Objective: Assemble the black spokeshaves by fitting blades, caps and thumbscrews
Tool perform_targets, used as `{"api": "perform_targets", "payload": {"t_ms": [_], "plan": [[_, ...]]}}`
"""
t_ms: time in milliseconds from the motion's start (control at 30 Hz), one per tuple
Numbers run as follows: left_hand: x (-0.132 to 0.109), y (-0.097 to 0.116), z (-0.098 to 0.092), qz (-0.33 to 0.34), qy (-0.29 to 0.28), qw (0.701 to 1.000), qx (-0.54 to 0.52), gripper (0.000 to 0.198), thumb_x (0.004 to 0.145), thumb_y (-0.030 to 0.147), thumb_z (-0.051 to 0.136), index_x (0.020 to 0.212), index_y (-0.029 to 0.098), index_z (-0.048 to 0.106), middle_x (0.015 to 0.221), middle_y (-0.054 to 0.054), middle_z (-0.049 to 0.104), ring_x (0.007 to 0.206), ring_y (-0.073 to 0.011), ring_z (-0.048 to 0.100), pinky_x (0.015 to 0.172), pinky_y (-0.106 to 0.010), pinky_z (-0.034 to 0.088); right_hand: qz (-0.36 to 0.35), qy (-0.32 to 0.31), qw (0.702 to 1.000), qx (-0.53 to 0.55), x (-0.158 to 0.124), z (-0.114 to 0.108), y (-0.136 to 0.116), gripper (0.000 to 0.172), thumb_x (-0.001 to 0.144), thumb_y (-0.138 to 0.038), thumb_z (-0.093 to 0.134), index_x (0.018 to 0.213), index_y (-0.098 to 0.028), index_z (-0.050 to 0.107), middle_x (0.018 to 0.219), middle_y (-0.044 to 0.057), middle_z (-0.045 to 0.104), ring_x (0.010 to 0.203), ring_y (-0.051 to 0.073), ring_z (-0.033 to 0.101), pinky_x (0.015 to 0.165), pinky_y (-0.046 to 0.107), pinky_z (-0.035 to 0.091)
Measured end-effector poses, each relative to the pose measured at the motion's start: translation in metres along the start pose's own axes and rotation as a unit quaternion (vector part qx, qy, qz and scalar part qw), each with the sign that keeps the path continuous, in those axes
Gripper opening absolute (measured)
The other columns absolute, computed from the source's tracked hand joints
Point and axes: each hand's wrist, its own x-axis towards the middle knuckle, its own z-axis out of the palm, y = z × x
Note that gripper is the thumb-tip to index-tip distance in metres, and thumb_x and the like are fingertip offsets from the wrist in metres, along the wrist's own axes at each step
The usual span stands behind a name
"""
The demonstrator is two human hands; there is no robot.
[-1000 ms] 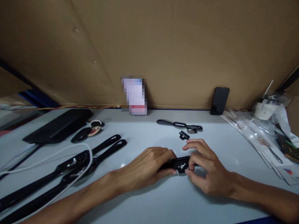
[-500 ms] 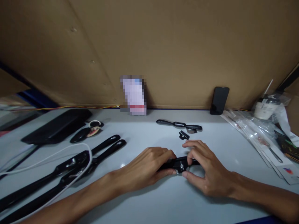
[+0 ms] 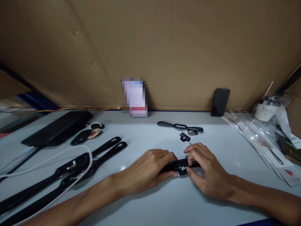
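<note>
A black spokeshave [image 3: 180,163] lies across the table in front of me, a shiny silver screw [image 3: 182,168] at its middle. My left hand [image 3: 152,166] is closed around its left handle, fingers over the top and thumb along the near side. On the other side, my right hand [image 3: 205,168] has thumb and index finger closed at the body, right beside the screw. Beyond my hands rest a small black cap piece [image 3: 185,137], a flat metal blade [image 3: 192,132] and a second spokeshave frame [image 3: 180,126].
To the left are several larger black spokeshaves [image 3: 94,166] under a white cable [image 3: 88,150], keys [image 3: 94,132] and a black case [image 3: 58,128]. A phone [image 3: 220,102] leans on the cardboard wall [image 3: 178,47]. Packaged tools [image 3: 258,141] and a cup [image 3: 265,111] occupy the right.
My right thumb and index finger have shifted slightly at the screw, which now shows at a different angle. My left hand keeps its hold on the spokeshave.
</note>
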Motion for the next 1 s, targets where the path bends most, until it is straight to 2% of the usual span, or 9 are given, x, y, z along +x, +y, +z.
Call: {"api": "perform_targets", "payload": {"t_ms": [300, 333, 400, 500, 600, 667, 767, 933, 1000], "plan": [[0.001, 0.001, 0.001, -0.005, -0.002, 1.000, -0.005, 0.044, 0.115, 0.055, 0.039, 0.108, 0.019, 0.064, 0.082, -0.003, 0.073, 0.067, -0.0205, 0.068, 0.060, -0.032, 0.048, -0.011, 0.020, 0.999, 0.023, -0.003, -0.003, 0.001, 0.018, 0.082, -0.006, 0.060, 0.079, -0.023, 0.055, 0.114, 0.010, 0.073, 0.112, 0.028, 0.066, 0.093, 0.049, 0.056], [0.001, 0.001, 0.000, -0.005, -0.003, 1.000, -0.007, 0.044, 0.115, 0.055, 0.040, 0.107, 0.019, 0.064, 0.082, -0.003, 0.073, 0.066, -0.0202, 0.067, 0.060, -0.031, 0.047, 0.000, 0.012, 1.000, 0.017, -0.004, -0.003, 0.003, 0.018, 0.081, -0.006, 0.060, 0.087, -0.023, 0.062, 0.123, 0.011, 0.073, 0.119, 0.030, 0.065, 0.098, 0.054, 0.055], [0.001, 0.001, 0.000, -0.006, -0.004, 1.000, -0.009, 0.043, 0.115, 0.054, 0.040, 0.105, 0.019, 0.063, 0.081, -0.003, 0.073, 0.065, -0.0192, 0.066, 0.060, -0.031, 0.046, 0.022, -0.011, 1.000, -0.001, -0.005, -0.002, 0.006, 0.047, 0.080, -0.008, 0.060, 0.125, -0.022, 0.066, 0.144, 0.015, 0.066, 0.133, 0.033, 0.059, 0.108, 0.061, 0.050], [0.000, 0.001, -0.001, -0.007, -0.007, 1.000, -0.010, 0.041, 0.116, 0.052, 0.041, 0.103, 0.020, 0.063, 0.080, -0.002, 0.072, 0.064, -0.0187, 0.065, 0.059, -0.030, 0.045, 0.034, -0.036, 0.999, -0.015, -0.006, -0.003, 0.009, 0.085, 0.082, -0.009, 0.057, 0.164, -0.017, 0.035, 0.156, 0.019, 0.057, 0.140, 0.033, 0.054, 0.114, 0.063, 0.047], [0.000, 0.001, -0.001, -0.006, -0.007, 1.000, -0.008, 0.040, 0.116, 0.052, 0.042, 0.104, 0.020, 0.063, 0.081, -0.002, 0.072, 0.065, -0.0193, 0.066, 0.060, -0.031, 0.046, 0.028, -0.032, 0.999, -0.015, -0.005, -0.005, 0.008, 0.072, 0.084, -0.009, 0.056, 0.155, -0.019, 0.047, 0.152, 0.017, 0.061, 0.137, 0.031, 0.056, 0.114, 0.059, 0.048], [0.000, 0.001, -0.001, -0.006, -0.005, 1.000, -0.006, 0.038, 0.115, 0.051, 0.043, 0.106, 0.020, 0.063, 0.082, -0.003, 0.072, 0.066, -0.0194, 0.066, 0.061, -0.031, 0.046, 0.019, -0.024, 0.999, -0.018, -0.004, -0.006, 0.005, 0.045, 0.088, -0.011, 0.059, 0.133, -0.018, 0.061, 0.141, 0.017, 0.067, 0.133, 0.032, 0.059, 0.110, 0.058, 0.050], [0.000, 0.001, 0.000, -0.005, -0.004, 1.000, -0.003, 0.040, 0.115, 0.052, 0.042, 0.107, 0.020, 0.063, 0.082, -0.003, 0.072, 0.065, -0.0193, 0.066, 0.060, -0.031, 0.045, 0.011, -0.021, 0.999, -0.023, -0.003, -0.005, 0.003, 0.013, 0.093, -0.017, 0.065, 0.105, -0.020, 0.062, 0.124, 0.015, 0.071, 0.123, 0.032, 0.063, 0.100, 0.055, 0.054], [-0.001, 0.000, 0.000, -0.002, -0.006, 1.000, 0.000, 0.045, 0.116, 0.054, 0.037, 0.105, 0.019, 0.062, 0.081, -0.003, 0.072, 0.064, -0.0198, 0.065, 0.059, -0.032, 0.045, 0.059, 0.017, 0.997, -0.040, 0.003, -0.005, 0.016, 0.028, 0.097, -0.006, 0.049, 0.116, -0.024, 0.059, 0.118, 0.010, 0.071, 0.114, 0.029, 0.066, 0.096, 0.054, 0.055], [-0.001, 0.000, 0.000, -0.001, -0.007, 1.000, 0.001, 0.043, 0.116, 0.054, 0.039, 0.105, 0.019, 0.063, 0.081, -0.003, 0.071, 0.064, -0.0198, 0.065, 0.059, -0.032, 0.045, 0.060, 0.036, 0.997, -0.033, 0.006, -0.007, 0.020, 0.024, 0.096, -0.007, 0.050, 0.111, -0.024, 0.059, 0.115, 0.009, 0.071, 0.112, 0.028, 0.066, 0.095, 0.054, 0.055]]}}
